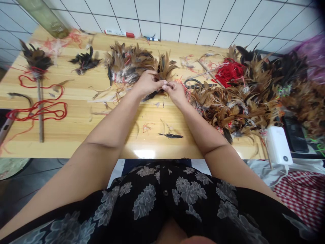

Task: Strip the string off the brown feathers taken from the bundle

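Observation:
Over the middle of the table, my left hand (149, 82) is closed around the base of a small bunch of brown feathers (166, 66), whose tips fan out toward the wall. My right hand (176, 92) is pinched, its fingertips meeting those of my left hand at the base of the bunch. Whatever is between the right fingertips is too small to make out. Left of my hands lies a pile of tied feather bunches (132, 62). A larger heap of brown feather bunches (228, 105) spreads beside my right forearm.
A stick with dark feathers (40, 101) and looped red cord (59, 105) lie at left. Tangled red string (230, 73) rests among feathers at right. A marker (119, 33) lies by the tiled wall. A white power bank (278, 145) and dark phone (294, 134) are at the right edge.

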`<act>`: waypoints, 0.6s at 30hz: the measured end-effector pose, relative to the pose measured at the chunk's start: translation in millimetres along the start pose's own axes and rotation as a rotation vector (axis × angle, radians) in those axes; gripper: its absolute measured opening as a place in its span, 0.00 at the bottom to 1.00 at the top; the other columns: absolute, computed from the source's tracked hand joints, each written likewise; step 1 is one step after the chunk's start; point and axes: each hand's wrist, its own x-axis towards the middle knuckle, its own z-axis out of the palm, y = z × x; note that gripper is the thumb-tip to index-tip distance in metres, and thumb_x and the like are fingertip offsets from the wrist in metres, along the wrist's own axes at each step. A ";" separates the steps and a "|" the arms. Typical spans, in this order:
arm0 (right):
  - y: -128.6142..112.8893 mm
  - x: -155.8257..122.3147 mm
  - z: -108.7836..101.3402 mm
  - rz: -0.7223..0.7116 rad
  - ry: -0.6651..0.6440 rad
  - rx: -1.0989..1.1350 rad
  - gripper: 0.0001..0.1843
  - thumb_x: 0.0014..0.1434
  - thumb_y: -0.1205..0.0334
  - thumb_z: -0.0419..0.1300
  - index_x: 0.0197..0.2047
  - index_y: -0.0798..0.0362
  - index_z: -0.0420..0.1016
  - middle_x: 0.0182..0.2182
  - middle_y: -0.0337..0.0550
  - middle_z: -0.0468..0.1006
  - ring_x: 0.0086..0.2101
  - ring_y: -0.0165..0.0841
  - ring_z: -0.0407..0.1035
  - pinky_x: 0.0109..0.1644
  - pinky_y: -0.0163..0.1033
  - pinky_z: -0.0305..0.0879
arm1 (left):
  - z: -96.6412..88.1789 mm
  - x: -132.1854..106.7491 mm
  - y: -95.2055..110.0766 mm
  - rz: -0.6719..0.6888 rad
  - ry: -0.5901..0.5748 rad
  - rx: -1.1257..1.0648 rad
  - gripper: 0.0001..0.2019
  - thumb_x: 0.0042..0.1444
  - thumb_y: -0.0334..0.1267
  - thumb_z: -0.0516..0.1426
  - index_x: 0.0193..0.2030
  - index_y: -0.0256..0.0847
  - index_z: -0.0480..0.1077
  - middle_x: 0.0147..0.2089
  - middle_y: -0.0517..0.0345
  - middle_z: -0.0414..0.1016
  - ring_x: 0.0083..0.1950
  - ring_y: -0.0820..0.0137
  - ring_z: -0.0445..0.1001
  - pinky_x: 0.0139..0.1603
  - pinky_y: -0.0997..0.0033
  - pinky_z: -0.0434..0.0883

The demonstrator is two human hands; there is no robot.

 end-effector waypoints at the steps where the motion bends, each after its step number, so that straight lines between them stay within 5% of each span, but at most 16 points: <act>1: -3.9 -0.6 -1.7 0.024 -0.017 -0.024 0.27 0.76 0.35 0.69 0.44 0.53 0.88 0.36 0.40 0.86 0.40 0.35 0.78 0.53 0.43 0.75 | -0.8 -0.3 0.2 0.006 -0.009 0.003 0.17 0.62 0.21 0.69 0.27 0.37 0.71 0.24 0.62 0.72 0.27 0.74 0.69 0.33 0.75 0.66; 6: -22.0 -2.2 -6.0 0.104 -0.039 -0.158 0.17 0.76 0.53 0.71 0.36 0.53 0.81 0.33 0.37 0.79 0.39 0.35 0.74 0.52 0.42 0.70 | 0.1 -5.0 6.5 -0.026 -0.032 -0.133 0.09 0.58 0.21 0.71 0.35 0.35 0.77 0.30 0.62 0.75 0.31 0.73 0.74 0.40 0.73 0.76; 11: -29.3 -5.9 -4.2 0.081 -0.046 -0.178 0.10 0.75 0.61 0.67 0.38 0.51 0.84 0.39 0.42 0.84 0.45 0.39 0.77 0.59 0.46 0.73 | 2.7 -8.1 8.7 -0.041 -0.070 -0.242 0.12 0.52 0.24 0.76 0.36 0.35 0.78 0.33 0.59 0.81 0.34 0.70 0.78 0.42 0.70 0.81; 18: -55.2 -14.3 -5.3 0.216 0.044 -0.163 0.19 0.73 0.67 0.64 0.29 0.46 0.67 0.38 0.42 0.74 0.45 0.41 0.71 0.62 0.50 0.72 | 4.6 -12.2 11.3 -0.062 -0.031 -0.367 0.21 0.42 0.40 0.86 0.32 0.36 0.81 0.32 0.55 0.83 0.32 0.69 0.77 0.37 0.73 0.78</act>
